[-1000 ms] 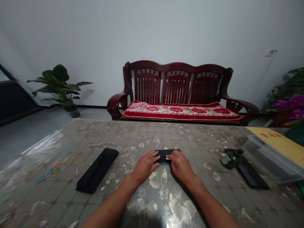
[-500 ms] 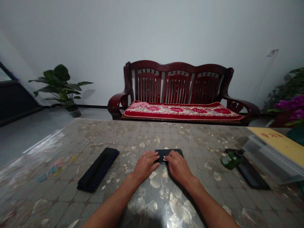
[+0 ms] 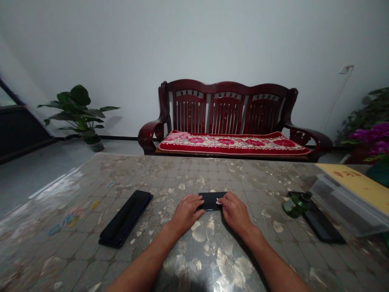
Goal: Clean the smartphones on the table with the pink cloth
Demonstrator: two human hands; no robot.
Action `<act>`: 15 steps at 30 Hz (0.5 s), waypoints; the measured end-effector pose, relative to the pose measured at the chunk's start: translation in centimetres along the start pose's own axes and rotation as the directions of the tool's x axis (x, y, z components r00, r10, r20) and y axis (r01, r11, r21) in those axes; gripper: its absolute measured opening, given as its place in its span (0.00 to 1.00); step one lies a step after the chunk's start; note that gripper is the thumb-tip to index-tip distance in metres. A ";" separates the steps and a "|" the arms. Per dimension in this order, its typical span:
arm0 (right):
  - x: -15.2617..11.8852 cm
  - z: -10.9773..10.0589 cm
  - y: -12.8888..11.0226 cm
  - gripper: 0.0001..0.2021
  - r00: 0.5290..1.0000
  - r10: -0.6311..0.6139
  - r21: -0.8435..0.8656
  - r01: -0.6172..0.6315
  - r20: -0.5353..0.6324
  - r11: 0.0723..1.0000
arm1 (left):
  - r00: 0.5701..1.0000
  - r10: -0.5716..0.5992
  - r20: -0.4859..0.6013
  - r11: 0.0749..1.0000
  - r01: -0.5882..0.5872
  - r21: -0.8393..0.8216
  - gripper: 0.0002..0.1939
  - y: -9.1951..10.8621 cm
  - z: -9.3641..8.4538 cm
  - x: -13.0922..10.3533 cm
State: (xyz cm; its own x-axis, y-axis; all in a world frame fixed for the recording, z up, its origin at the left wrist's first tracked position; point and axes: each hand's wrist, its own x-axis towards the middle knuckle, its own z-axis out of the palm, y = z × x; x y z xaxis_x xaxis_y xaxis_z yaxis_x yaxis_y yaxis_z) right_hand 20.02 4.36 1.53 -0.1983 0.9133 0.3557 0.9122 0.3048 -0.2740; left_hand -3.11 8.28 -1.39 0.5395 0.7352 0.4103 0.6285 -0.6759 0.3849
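A dark, flat phone (image 3: 209,200) lies sideways on the table in front of me. My left hand (image 3: 187,209) holds it at its left end, with the thumb along the near edge and the fingers on top. Over its right end, my right hand (image 3: 233,207) is closed, pinching a small whitish piece of tissue or cloth (image 3: 218,201) against the phone's surface. Most of that piece is hidden under the fingers.
Left of my hands lie dark phones (image 3: 126,219), seemingly stacked, and several coloured bands (image 3: 68,220). To the right, a green bottle (image 3: 297,205) stands by another black phone (image 3: 323,223), beside a clear plastic box (image 3: 343,207) under a yellow sheet (image 3: 355,178).
My right hand has slid to the right along the phone with the small whitish piece in its fingers. The left hand stays at the phone's left end.
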 end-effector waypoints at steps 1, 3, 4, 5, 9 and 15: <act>0.0 0.1 -0.3 0.16 1.000 -0.030 0.016 0.030 0.007 0.999 | 1.000 0.001 -0.006 1.000 -0.001 0.002 0.16 0.0 0.0 0.0; 0.0 0.1 -0.4 0.16 0.998 -0.056 0.028 0.055 0.016 0.998 | 1.000 0.005 -0.017 1.000 -0.005 -0.001 0.16 0.0 0.0 0.0; 0.0 0.1 -0.3 0.16 0.999 -0.047 0.021 0.047 0.014 0.999 | 1.000 0.007 -0.020 1.000 -0.008 -0.001 0.16 0.0 0.0 0.0; 0.1 0.0 0.0 0.16 1.000 -0.030 0.007 0.029 0.009 1.000 | 1.000 0.010 -0.022 1.000 -0.010 -0.001 0.17 0.0 0.0 0.0; 0.4 -0.4 1.7 0.15 0.997 0.075 -0.062 -0.076 -0.024 0.995 | 0.999 0.019 -0.034 1.000 -0.019 -0.006 0.17 -0.2 0.1 0.0; 0.1 0.0 0.5 0.15 1.000 -0.003 -0.005 0.003 -0.014 1.000 | 0.999 0.019 -0.046 1.000 -0.020 -0.022 0.16 -0.3 0.2 0.0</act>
State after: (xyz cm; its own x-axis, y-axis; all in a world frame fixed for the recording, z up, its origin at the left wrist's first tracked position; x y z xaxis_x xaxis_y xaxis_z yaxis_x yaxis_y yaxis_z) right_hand 20.48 4.63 1.40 -0.1964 0.9084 0.3690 0.9132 0.3065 -0.2686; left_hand -3.18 8.49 -1.70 0.5251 0.7192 0.4549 0.6051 -0.6914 0.3947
